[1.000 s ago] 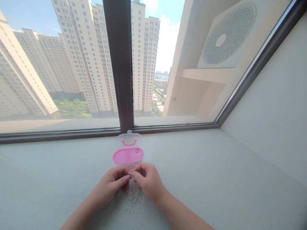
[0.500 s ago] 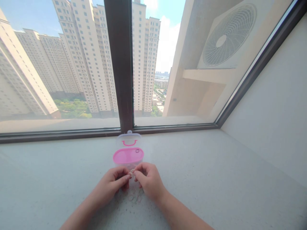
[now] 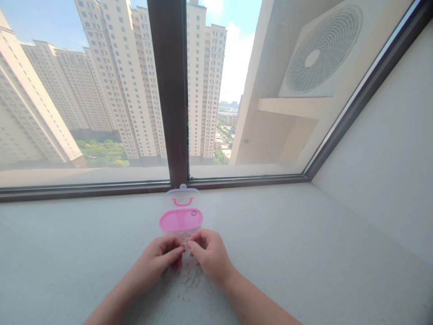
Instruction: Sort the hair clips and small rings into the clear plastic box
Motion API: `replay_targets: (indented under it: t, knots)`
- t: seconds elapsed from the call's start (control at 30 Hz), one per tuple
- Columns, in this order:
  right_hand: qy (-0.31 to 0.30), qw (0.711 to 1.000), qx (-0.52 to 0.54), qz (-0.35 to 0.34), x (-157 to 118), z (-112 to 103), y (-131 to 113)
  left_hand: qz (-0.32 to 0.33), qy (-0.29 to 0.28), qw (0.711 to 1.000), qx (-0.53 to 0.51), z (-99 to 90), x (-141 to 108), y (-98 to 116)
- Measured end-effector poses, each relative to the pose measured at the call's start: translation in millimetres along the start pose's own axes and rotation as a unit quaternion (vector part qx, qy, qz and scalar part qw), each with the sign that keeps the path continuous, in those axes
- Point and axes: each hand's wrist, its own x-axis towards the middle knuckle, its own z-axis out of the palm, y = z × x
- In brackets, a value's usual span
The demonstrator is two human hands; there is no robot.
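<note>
Between my two hands is a small pale loop [image 3: 186,241], pinched at its left by my left hand [image 3: 165,255] and at its right by my right hand [image 3: 209,253]. The fingertips of both hands nearly meet. Several thin rings [image 3: 191,280] lie on the pale surface just below my fingers. Beyond my hands stands an oval container with a pink top [image 3: 179,220], and a small dark ring [image 3: 194,213] rests at the right of that top. My fingers partly hide the container's front.
A clear lid with a pink handle [image 3: 182,201] stands open behind the container, near the dark window frame [image 3: 177,135]. The pale sill [image 3: 287,253] extends to both sides, and a white wall [image 3: 382,149] rises at the right.
My right fingertips have shifted very slightly at the loop. Everything else looks the same.
</note>
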Motion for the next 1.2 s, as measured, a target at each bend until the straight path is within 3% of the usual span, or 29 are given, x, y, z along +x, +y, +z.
replay_targets:
  t: [1.2]
  knots:
    - [0.008, 1.000, 0.010, 0.016, -1.0, 0.2, -2.0, -0.004, 0.004, 1.000, -0.004, -1.4, 1.5, -3.2]
